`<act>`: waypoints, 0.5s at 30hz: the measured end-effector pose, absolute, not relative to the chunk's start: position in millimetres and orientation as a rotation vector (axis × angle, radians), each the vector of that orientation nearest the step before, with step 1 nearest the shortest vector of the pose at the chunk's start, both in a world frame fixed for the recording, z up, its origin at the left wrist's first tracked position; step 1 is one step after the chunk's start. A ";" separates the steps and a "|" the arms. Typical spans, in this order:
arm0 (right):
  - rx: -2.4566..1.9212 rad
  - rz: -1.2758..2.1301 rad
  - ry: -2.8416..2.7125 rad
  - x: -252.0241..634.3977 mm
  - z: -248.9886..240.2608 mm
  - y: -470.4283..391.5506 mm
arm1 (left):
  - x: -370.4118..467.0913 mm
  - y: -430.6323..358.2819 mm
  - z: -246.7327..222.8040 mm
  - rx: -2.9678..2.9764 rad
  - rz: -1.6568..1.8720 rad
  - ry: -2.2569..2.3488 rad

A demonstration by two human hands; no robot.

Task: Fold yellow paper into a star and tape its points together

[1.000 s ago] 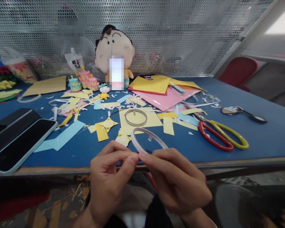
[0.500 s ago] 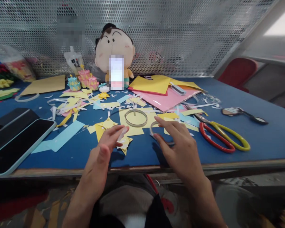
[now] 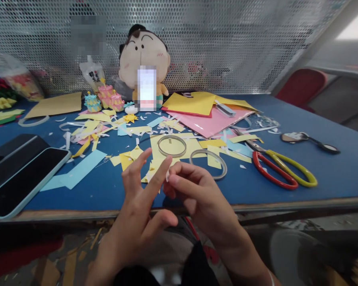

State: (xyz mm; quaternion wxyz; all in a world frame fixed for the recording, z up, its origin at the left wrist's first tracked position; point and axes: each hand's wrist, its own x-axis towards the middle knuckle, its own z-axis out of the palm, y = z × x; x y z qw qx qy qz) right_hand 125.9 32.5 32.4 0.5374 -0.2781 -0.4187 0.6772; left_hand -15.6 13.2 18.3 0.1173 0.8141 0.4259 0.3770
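My left hand (image 3: 141, 198) has its fingers spread above the table's front edge. Against its index finger, my right hand (image 3: 193, 186) pinches a small white piece (image 3: 167, 174), perhaps a bit of tape. Just beyond my hands, one tape ring (image 3: 172, 146) lies on a yellow paper sheet (image 3: 193, 141), and another ring (image 3: 209, 163) lies on the blue table (image 3: 286, 206) to its right. Yellow folded paper stars (image 3: 135, 153) are partly hidden behind my left hand.
Red and yellow handled scissors (image 3: 283, 169) lie at the right. Phones (image 3: 26, 178) and blue paper strips (image 3: 85, 169) are on the left. Paper scraps (image 3: 92, 131), a plush doll (image 3: 144, 59), small paper cakes (image 3: 107, 97) and coloured sheets (image 3: 209, 123) fill the back.
My right hand has left the right tape ring and moved left to my left hand, where it now pinches the small white piece. My left hand has turned and spread its fingers.
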 end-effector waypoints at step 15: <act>-1.160 0.741 -1.790 151.1 32.7 37.8 | -22.0 36.3 24.3 2.070 1.049 1.800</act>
